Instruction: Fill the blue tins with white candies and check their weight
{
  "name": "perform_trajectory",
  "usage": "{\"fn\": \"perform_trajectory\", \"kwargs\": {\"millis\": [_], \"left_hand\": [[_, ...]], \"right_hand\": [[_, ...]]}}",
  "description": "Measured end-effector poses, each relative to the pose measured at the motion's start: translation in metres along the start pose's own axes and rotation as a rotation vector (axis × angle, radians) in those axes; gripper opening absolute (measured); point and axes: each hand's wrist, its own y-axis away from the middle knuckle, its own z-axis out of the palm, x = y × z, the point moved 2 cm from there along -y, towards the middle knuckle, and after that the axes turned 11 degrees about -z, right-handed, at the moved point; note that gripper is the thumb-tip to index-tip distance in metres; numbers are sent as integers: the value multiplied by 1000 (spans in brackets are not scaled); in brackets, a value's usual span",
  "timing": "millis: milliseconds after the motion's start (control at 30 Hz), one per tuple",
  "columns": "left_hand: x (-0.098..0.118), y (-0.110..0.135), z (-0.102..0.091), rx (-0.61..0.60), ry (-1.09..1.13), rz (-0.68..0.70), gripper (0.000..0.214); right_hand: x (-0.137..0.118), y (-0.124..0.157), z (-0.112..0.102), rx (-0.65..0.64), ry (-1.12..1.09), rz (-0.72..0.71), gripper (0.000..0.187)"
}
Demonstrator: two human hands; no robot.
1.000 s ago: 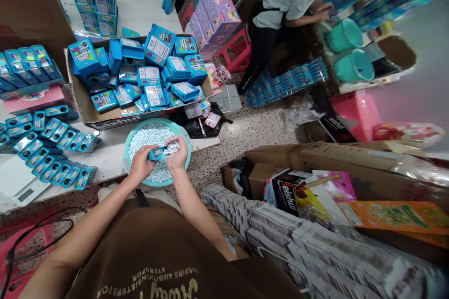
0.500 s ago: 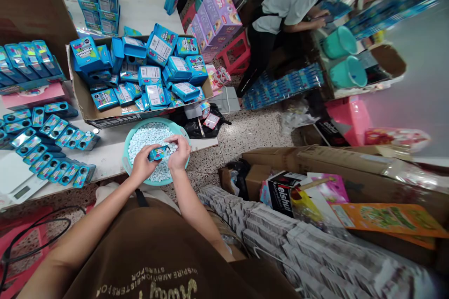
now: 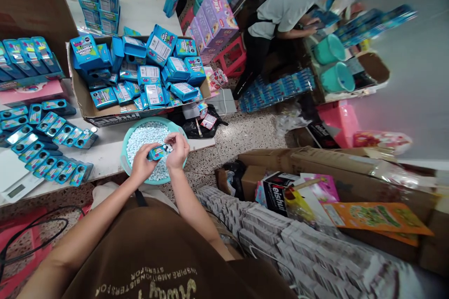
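Note:
My left hand (image 3: 142,164) is shut around a small blue tin (image 3: 159,152), holding it flat above a round teal basin (image 3: 122,159). My right hand (image 3: 178,150) pinches pale blue-white candies (image 3: 142,138) at the tin's right end, its fingers touching the tin. More of these candies fill the basin beneath both hands. Several open blue tins (image 3: 52,133) lie in rows on the white table (image 3: 105,152) to the left of the basin.
A cardboard box (image 3: 105,119) heaped with blue Caramelo Macizo packages stands behind the basin. A digital scale (image 3: 19,182) sits at the table's left. Stacked grey-white cards (image 3: 280,243) lie at lower right. A co-worker (image 3: 277,11) works beyond them near teal buckets (image 3: 333,60).
The whole view has drifted slightly as my head moved. Both hands stay over the basin with the tin, and my right fingers sit closer against its end.

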Motion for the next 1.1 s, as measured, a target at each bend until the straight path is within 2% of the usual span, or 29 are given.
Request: {"fn": "perform_trajectory", "kwargs": {"millis": [67, 200, 333, 400, 467, 533, 633, 733, 833, 967, 1033, 1100], "left_hand": [[-2, 0, 0, -22, -15, 19, 39], [-12, 0, 4, -18, 71, -47, 38], [-22, -1, 11, -28, 198, -108, 42], [-27, -1, 10, -9, 218, -131, 43], [-31, -1, 3, 31, 200, -135, 42], [-34, 1, -6, 72, 174, -141, 40], [-36, 7, -21, 100, 164, -188, 42], [-34, 12, -33, 151, 195, -264, 47], [-32, 14, -41, 230, 214, -311, 52], [-31, 12, -47, 257, 205, -327, 52], [-31, 10, -47, 260, 208, -337, 53], [-32, 9, -47, 258, 213, -341, 54]], "right_hand": [[3, 0, -1, -2, 8, -13, 31], [2, 1, 1, -61, 10, -15, 28], [-1, -3, -1, -49, -116, 5, 25], [10, -8, -9, -4, -172, 73, 24], [33, -12, -25, 33, -135, 167, 27], [63, -16, -42, -27, 38, 265, 34], [109, -15, -56, -275, 438, 275, 37], [139, -3, -50, -489, 755, 186, 41], [151, 12, -35, -574, 883, 165, 52], [154, 18, -28, -606, 795, 308, 41], [154, 14, -31, -520, 639, 429, 36], [151, 9, -34, -366, 392, 580, 36]]}}
